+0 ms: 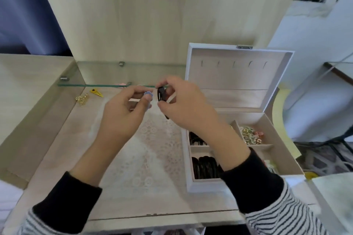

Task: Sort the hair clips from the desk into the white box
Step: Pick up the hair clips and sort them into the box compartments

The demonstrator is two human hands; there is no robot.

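My right hand (183,105) pinches a black snap hair clip (161,95) between thumb and fingers, above the desk's middle. My left hand (124,112) is raised beside it and grips a small blue flower clip (148,94) at its fingertips. The white box (191,183) stands open at the right, its lid (238,80) upright. Its near compartments hold several black clips (205,167). A far compartment holds gold and pink clips (251,135). On the desk at the far left lie a yellow clip (97,92) and a gold clip (82,99).
A glass shelf (107,74) runs along the back of the desk, with a pink clip (121,84) lying at its front edge. A lace mat (152,139) covers the desk's middle. A wooden wall panel rises behind. A yellow item (310,174) lies right of the box.
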